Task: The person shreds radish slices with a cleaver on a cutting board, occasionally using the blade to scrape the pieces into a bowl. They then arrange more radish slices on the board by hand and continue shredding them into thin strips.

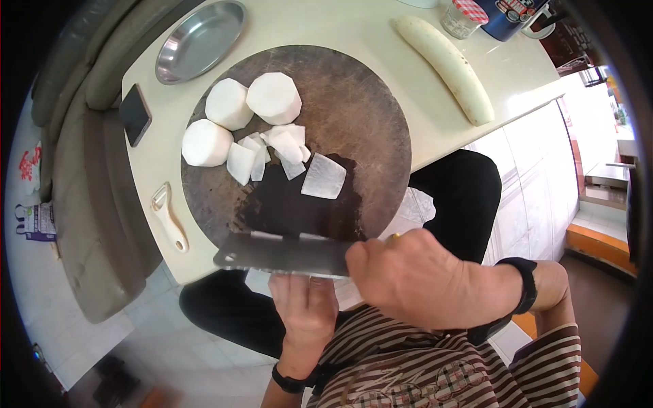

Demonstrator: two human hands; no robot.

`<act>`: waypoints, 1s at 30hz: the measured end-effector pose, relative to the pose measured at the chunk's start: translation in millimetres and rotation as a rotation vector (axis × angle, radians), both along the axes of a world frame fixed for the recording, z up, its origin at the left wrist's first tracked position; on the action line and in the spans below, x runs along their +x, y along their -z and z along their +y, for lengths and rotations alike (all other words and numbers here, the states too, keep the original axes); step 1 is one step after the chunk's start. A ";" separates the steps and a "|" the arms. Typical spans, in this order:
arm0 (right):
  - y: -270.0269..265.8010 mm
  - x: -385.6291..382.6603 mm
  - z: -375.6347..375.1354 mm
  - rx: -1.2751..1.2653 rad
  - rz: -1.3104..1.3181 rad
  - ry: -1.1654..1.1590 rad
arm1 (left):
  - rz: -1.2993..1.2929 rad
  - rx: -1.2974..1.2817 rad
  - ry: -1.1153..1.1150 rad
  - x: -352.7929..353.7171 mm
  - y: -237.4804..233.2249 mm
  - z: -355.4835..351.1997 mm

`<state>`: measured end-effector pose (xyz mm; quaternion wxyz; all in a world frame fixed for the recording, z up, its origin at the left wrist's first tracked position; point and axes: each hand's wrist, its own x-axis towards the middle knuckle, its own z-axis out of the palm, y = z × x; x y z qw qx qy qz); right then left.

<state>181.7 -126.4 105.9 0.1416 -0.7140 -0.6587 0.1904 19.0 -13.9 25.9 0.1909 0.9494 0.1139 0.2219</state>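
My right hand [415,279] is closed round the handle of a cleaver [292,253], its broad blade lying sideways over the near edge of a round wooden chopping board [374,129]. Just below the blade is my left hand [306,309], fingers together and bent; their tips are hidden by the cleaver. White slivers [265,235] show along the blade's far edge. Three thick peeled white radish chunks [274,98] stand on the board. Several thin offcuts [286,144] lie in front of them, and one flat slice [324,177] rests on the wet dark patch.
A vegetable peeler [168,217] and a phone [135,115] lie left of the board. At the back left is a metal dish [202,42]. A long pale radish [445,68] lies at right, near a jar [464,18] and a dark blue container [510,17]. A sofa [102,224] stands left.
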 end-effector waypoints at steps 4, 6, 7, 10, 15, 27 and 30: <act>-1.0 10.4 -11.6 0.019 0.045 0.029 | 0.023 0.012 -0.008 -0.7 -0.2 -2.0; -5.6 7.9 -17.2 -0.035 0.058 0.014 | 0.014 0.006 0.001 0.1 -1.1 -1.0; -5.6 5.6 -19.0 -0.035 0.058 0.014 | 0.003 0.005 0.011 0.4 -1.4 -0.2; -5.0 1.6 -20.0 -0.061 0.029 0.008 | 0.003 0.005 0.021 -2.6 0.6 0.4; -4.7 10.3 -10.9 -0.021 0.072 -0.077 | 0.023 0.002 0.002 -4.0 0.2 -1.5; -5.4 1.1 -13.4 -0.054 0.005 -0.035 | -0.010 -0.004 0.015 -4.0 3.5 -1.5; -5.3 1.2 -12.4 -0.099 -0.034 -0.031 | -0.004 -0.011 0.021 -6.1 4.0 -1.6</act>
